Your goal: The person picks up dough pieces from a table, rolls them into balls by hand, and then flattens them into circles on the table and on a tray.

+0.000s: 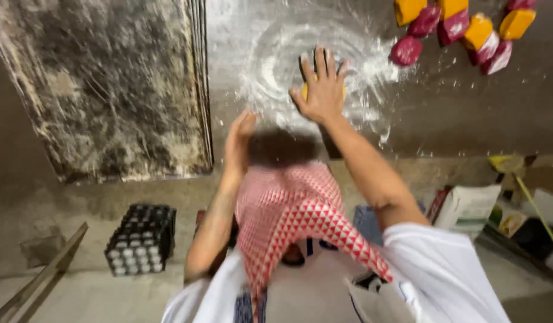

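My right hand (322,90) lies flat with its fingers spread on a small yellow dough piece (305,91), which peeks out from under the palm. It rests in a swirl of white flour (270,66) on the dark worktop (456,113). My left hand (239,139) is blurred and seen edge-on, with straight fingers at the worktop's near edge. It holds nothing that I can see. A red and white patterned scarf (294,209) hangs from my head between my arms and hides part of the edge.
A stack of dark, flour-stained boards (109,90) covers the worktop's left side. Several red and yellow dough pieces (462,27) lie at the far right. On the floor below are a crate of eggs (139,239), a wooden plank (37,278) and paper bags (468,206).
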